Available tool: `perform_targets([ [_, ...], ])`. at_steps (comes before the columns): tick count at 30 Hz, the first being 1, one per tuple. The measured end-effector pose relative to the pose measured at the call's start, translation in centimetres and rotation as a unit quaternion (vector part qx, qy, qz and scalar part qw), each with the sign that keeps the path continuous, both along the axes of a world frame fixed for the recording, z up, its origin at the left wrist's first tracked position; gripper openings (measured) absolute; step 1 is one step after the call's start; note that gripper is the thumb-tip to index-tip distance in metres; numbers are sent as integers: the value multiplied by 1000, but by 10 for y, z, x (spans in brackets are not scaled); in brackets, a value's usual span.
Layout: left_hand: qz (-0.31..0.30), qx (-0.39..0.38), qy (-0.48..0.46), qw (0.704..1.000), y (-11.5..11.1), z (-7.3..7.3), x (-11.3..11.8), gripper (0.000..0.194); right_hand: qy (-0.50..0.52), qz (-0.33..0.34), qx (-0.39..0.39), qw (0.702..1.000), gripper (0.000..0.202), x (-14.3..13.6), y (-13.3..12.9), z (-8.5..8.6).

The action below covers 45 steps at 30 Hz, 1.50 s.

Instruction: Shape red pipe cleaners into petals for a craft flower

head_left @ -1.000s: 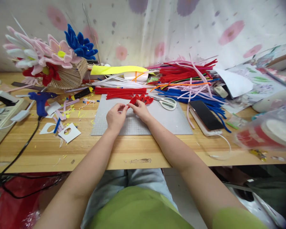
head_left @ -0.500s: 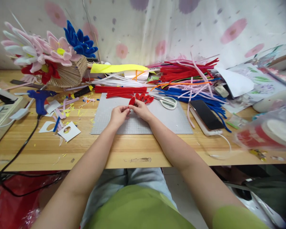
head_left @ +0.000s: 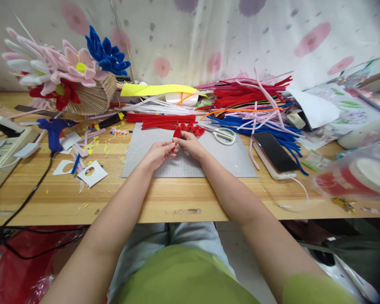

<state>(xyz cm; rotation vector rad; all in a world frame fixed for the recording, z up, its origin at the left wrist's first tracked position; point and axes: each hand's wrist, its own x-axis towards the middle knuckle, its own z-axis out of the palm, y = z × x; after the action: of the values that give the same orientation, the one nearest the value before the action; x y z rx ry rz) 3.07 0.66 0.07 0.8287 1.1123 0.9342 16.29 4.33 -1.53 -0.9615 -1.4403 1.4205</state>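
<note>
Pinching the red petal [head_left: 177,132] low down with both left hand [head_left: 161,154] and right hand [head_left: 191,144], over the mat [head_left: 229,162], I'd hold the right steady and work the left lightly, clear of the other petals [head_left: 199,132] and scissors [head_left: 224,136].

A glue gun [head_left: 54,136] and pipe cleaners [head_left: 231,101] suggest a craft workspace.

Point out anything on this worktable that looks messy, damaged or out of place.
Small yellow scraps and white card pieces with holes lie scattered on the light wooden table near the blue glue gun, like unswept litter. Near the table's front edge, a brown patch suggests surface damage.
</note>
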Motion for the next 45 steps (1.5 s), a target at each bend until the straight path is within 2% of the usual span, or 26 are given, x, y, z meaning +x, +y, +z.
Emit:
perform_targets([
  [1, 16, 52, 52, 997, 0, -5, 3, 4, 0, -29, -2, 1000, 30, -1, 1, -1],
  [2, 30, 102, 116, 988, 0, -9, 5, 13, 0, -56, -5, 998, 28, -2, 1, -2],
  [3, 43, 150, 189, 969, 0, -14, 7, 18, -3, -79, -8, 997, 27, -3, 2, -4],
  [6, 74, 252, 370, 891, 1, -20, 9, 14, -19, -113, -20, 993, 26, -5, 2, -5],
  [8, 88, 281, 432, 853, 0, -20, 9, 10, -28, -116, -23, 993, 27, -6, 2, -5],
  [10, 95, 289, 450, 840, 0, -19, 7, 11, -28, -112, -22, 993, 27, -6, 2, -4],
  [12, 96, 285, 428, 852, 1, -19, 5, 14, -20, -103, -20, 994, 26, -6, 2, -4],
  [16, 106, 244, 318, 910, 3, -24, 5, 11, -9, -90, -16, 996, 25, -6, 2, -5],
  [20, 123, 149, 195, 962, 5, -20, 8, 4, -6, -83, -19, 996, 25, -6, 2, -5],
  [23, 116, 69, 98, 986, 4, -11, 9, 5, 7, -56, -23, 998, 28, -4, -1, -3],
  [25, 107, 35, 55, 992, 3, -5, 8, 6, 20, -28, -32, 999, 33, -2, -2, -2],
  [28, 97, 16, 38, 994, 1, -1, 7, 7, 27, 8, -45, 999, 37, 2, -1, -2],
  [33, 51, 38, 38, 997, -1, -1, 3, 5, 6, 37, -19, 999, 37, 7, 3, -5],
  [36, 16, 44, 42, 998, -2, 0, -2, 10, -22, 59, -8, 998, 40, 9, 1, -3],
  [41, -14, 19, 74, 997, -2, 0, -7, 14, -59, 1, 35, 998, 47, 9, -5, 2],
  [43, -33, 26, 69, 997, -1, -1, -6, 15, -73, -15, 49, 996, 47, 8, -5, 0],
  [45, -25, 39, 68, 997, -2, -2, -4, 17, -80, -16, 58, 995, 47, 7, -3, -3],
])
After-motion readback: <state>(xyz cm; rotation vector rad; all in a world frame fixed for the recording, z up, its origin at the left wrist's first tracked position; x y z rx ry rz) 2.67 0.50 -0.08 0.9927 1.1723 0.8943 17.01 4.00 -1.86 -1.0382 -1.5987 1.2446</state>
